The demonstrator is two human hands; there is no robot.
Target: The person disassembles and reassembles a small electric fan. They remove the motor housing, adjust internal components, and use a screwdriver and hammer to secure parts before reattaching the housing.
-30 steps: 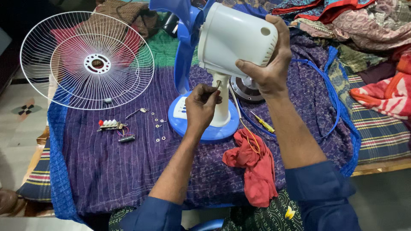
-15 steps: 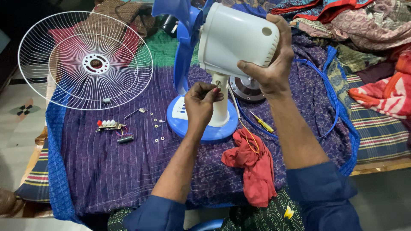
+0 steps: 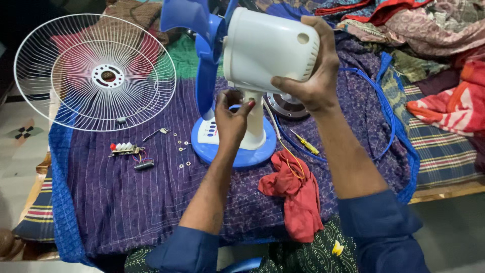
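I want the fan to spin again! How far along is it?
Partly apart: the wire grille is off and lies on the purple cloth, with small screws beside it. Right now the right hand grips the white motor housing while the left hand works at its neck. The grille isn't on.

sleeves: dark blue, pushed up to elbows | lap: dark green dotted cloth | forearms bare

Smooth matt white plastic housing, glossy blue plastic blades. Thin white wire grille. Ribbed purple cloth, crumpled red rag.
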